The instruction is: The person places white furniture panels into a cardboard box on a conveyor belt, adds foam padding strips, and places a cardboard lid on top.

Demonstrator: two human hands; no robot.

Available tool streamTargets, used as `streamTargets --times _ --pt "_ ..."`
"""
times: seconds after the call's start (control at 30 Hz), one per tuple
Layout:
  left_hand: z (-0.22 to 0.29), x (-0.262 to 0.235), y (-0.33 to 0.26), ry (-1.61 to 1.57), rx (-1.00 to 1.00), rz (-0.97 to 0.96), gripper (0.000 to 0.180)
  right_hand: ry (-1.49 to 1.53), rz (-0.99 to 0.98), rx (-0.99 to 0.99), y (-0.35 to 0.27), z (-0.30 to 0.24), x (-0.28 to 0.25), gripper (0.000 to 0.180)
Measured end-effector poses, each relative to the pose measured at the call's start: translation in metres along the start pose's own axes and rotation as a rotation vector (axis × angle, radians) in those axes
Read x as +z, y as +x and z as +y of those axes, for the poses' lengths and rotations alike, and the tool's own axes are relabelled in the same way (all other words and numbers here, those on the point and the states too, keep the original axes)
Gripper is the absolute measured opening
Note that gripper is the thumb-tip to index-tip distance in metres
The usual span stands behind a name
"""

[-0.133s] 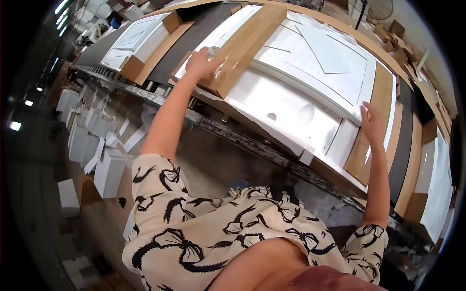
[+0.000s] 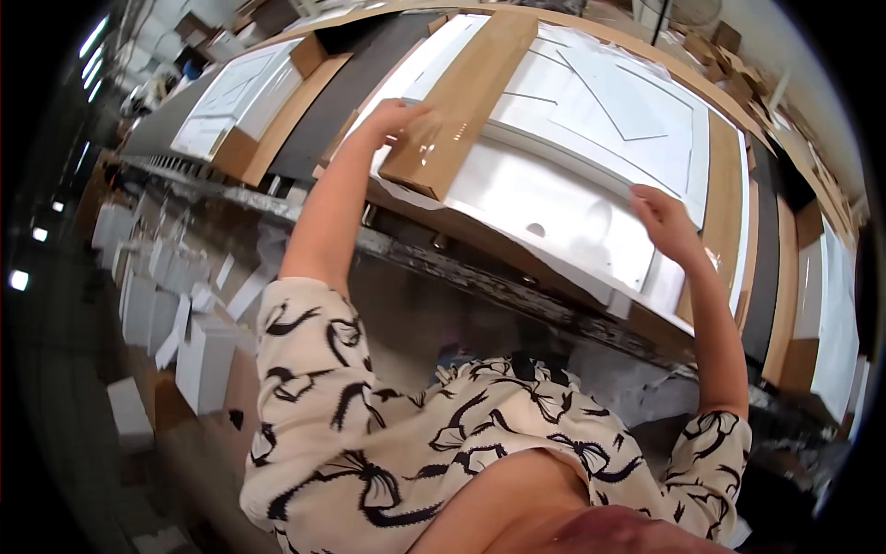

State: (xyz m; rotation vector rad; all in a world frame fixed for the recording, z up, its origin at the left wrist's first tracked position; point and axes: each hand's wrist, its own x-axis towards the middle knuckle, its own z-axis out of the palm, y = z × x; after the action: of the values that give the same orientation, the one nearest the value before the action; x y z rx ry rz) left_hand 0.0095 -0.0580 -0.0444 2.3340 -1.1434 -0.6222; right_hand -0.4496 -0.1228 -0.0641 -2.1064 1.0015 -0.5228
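A left hand curls beside a brown cardboard strip, the right hand at a white panel; neither grip is discernible.

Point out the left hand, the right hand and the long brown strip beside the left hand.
Left hand point(image 2: 391, 120): head view, middle of the hand.
Right hand point(image 2: 667, 224): head view, middle of the hand.
Long brown strip point(image 2: 472, 98): head view, middle of its top face.

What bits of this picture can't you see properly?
In the head view:
Left hand: it covers the spot beneath it by the brown board.
Right hand: its back hides whatever its curled fingers might hold.
Fan: cut off by the top edge.
Brown scraps behind: too small and blurred.
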Motion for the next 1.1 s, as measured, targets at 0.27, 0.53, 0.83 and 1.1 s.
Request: streamTargets --times 0.27,0.53,0.83,1.1 --pt "-0.057 0.017 0.020 -0.583 0.094 -0.643 0.052 0.728 -0.229 0.414 0.110 -0.094 0.176 0.077" --pt "-0.067 0.017 0.010 -0.872 0.191 -0.526 0.054 1.152 -0.098 0.412 0.178 -0.124 0.239 0.062" --pt "-0.019 -0.055 -0.073 -0.267 0.370 -0.069 0.054 1.241 0.070 0.339 0.240 -0.129 0.207 0.057" --pt "-0.143 -0.150 -0.163 -0.653 0.563 0.157 0.081 1.258 0.058 0.022 0.213 -0.303 0.249 0.043"
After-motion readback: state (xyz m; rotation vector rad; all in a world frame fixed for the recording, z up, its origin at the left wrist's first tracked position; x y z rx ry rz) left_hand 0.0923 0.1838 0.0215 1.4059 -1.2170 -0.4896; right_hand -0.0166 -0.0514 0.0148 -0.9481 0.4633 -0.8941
